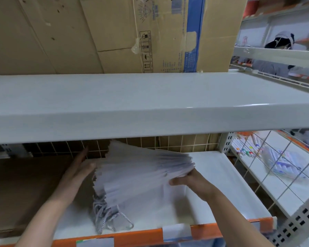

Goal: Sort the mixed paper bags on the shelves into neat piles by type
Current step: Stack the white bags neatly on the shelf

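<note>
A thick stack of white paper bags (137, 177) with twisted rope handles lies tilted on the lower white shelf (221, 177), its handles hanging toward the shelf's front edge. My right hand (189, 180) grips the stack's right edge, thumb on top. My left hand (80, 168) presses flat against the stack's left side with straight fingers. A pile of brown paper bags (23, 191) lies on the same shelf to the left of the white stack.
The upper white shelf (150, 107) overhangs the work area and carries large cardboard boxes (114, 32). A wire grid backs the lower shelf. An orange price strip (132, 237) runs along its front. To the right, another shelf holds marker pens (248, 148) and a packet.
</note>
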Demonstrator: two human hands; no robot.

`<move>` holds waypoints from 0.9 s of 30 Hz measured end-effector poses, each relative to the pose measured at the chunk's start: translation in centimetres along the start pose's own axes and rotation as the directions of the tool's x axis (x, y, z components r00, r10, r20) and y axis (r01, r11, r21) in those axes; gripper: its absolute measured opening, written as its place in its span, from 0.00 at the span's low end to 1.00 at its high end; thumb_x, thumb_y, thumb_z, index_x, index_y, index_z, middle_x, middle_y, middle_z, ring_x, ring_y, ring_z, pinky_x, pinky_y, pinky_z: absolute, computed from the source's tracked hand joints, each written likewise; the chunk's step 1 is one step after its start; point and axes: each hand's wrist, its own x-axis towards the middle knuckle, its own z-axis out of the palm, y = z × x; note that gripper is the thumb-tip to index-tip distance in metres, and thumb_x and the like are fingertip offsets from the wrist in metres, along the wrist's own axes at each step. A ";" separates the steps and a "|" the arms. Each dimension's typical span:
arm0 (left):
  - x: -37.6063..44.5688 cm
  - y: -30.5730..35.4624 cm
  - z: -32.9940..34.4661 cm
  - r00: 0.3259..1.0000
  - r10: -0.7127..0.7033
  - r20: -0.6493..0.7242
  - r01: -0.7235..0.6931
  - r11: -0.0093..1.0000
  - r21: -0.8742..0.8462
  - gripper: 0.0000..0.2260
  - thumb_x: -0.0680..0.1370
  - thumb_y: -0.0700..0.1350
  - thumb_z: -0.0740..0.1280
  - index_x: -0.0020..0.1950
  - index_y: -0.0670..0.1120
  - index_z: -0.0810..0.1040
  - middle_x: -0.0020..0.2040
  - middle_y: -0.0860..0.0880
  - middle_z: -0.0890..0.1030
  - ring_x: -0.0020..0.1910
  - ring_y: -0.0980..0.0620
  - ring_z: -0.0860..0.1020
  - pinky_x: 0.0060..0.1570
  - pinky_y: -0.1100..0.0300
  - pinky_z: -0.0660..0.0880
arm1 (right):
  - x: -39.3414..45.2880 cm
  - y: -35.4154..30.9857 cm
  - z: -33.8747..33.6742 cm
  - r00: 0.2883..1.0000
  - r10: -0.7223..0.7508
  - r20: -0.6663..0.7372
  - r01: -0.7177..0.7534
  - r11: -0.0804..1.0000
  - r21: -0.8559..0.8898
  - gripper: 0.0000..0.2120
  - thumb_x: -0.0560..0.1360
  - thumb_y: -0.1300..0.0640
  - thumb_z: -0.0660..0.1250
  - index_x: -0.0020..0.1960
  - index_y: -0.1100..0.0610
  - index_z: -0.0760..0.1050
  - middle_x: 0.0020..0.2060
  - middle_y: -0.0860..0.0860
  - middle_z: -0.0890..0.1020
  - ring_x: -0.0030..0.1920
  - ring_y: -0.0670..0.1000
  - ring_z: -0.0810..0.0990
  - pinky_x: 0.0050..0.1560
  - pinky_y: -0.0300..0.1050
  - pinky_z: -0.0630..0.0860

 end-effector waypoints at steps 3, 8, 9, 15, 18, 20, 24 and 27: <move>-1.1 -3.4 2.7 0.960 -0.274 0.064 0.280 0.952 -0.120 0.55 0.51 0.80 0.63 0.73 0.54 0.63 0.74 0.49 0.65 0.71 0.50 0.63 0.72 0.51 0.58 | 0.3 0.3 0.2 0.998 0.060 -0.018 -0.060 0.998 0.006 0.30 0.61 0.54 0.79 0.62 0.54 0.76 0.54 0.48 0.83 0.57 0.46 0.80 0.63 0.47 0.73; -0.5 -2.0 5.9 0.940 -0.335 0.059 0.307 0.759 -0.574 0.31 0.79 0.65 0.47 0.43 0.50 0.86 0.38 0.47 0.85 0.37 0.53 0.83 0.37 0.61 0.79 | 0.2 -0.6 1.0 0.996 0.066 -0.066 -0.064 0.997 0.034 0.26 0.62 0.52 0.79 0.58 0.56 0.78 0.51 0.50 0.85 0.54 0.50 0.82 0.56 0.46 0.75; -0.1 -1.3 5.8 0.954 -0.294 0.062 0.269 0.742 -0.614 0.31 0.79 0.65 0.46 0.46 0.50 0.84 0.39 0.47 0.85 0.38 0.53 0.84 0.38 0.60 0.79 | 0.2 -1.0 1.1 0.996 0.051 -0.075 -0.047 0.997 0.061 0.20 0.66 0.56 0.77 0.56 0.58 0.80 0.50 0.51 0.85 0.52 0.52 0.83 0.52 0.45 0.77; 3.2 2.0 4.0 0.965 -0.109 0.240 0.207 0.876 -0.435 0.37 0.58 0.71 0.69 0.60 0.50 0.78 0.54 0.48 0.84 0.53 0.48 0.82 0.44 0.56 0.80 | 0.7 -3.8 1.5 0.971 0.059 -0.233 0.009 0.960 0.281 0.14 0.71 0.61 0.72 0.56 0.59 0.78 0.48 0.54 0.86 0.48 0.54 0.85 0.48 0.47 0.80; 4.9 1.5 3.7 0.959 -0.170 0.229 0.192 0.978 -0.080 0.34 0.57 0.60 0.77 0.59 0.48 0.77 0.52 0.49 0.83 0.52 0.47 0.81 0.53 0.53 0.77 | 1.6 -3.9 1.4 0.973 0.141 -0.181 -0.096 0.966 0.238 0.12 0.72 0.58 0.72 0.54 0.61 0.78 0.45 0.54 0.86 0.43 0.52 0.86 0.38 0.39 0.80; 4.6 0.2 4.6 0.932 -0.307 0.193 0.289 0.951 0.113 0.17 0.69 0.50 0.72 0.54 0.45 0.77 0.45 0.47 0.81 0.45 0.49 0.78 0.48 0.59 0.73 | 2.3 -2.2 2.0 0.947 0.242 -0.211 -0.225 0.969 0.103 0.16 0.71 0.55 0.74 0.54 0.61 0.76 0.44 0.55 0.85 0.42 0.53 0.84 0.36 0.39 0.79; 4.0 -3.5 6.2 0.900 -0.389 0.196 0.398 0.917 -0.008 0.30 0.64 0.51 0.73 0.64 0.45 0.72 0.52 0.47 0.80 0.46 0.52 0.78 0.40 0.62 0.71 | 3.1 3.0 3.5 0.897 0.307 -0.319 -0.329 0.944 -0.016 0.26 0.69 0.49 0.75 0.60 0.60 0.70 0.53 0.56 0.80 0.49 0.53 0.81 0.47 0.46 0.79; 4.9 -4.5 5.8 0.913 -0.361 0.191 0.382 0.920 -0.086 0.37 0.57 0.54 0.72 0.65 0.47 0.72 0.55 0.46 0.80 0.49 0.51 0.79 0.45 0.60 0.73 | 3.2 3.4 3.6 0.899 0.267 -0.346 -0.306 0.950 -0.063 0.26 0.69 0.46 0.73 0.61 0.57 0.70 0.55 0.53 0.80 0.52 0.54 0.80 0.57 0.52 0.78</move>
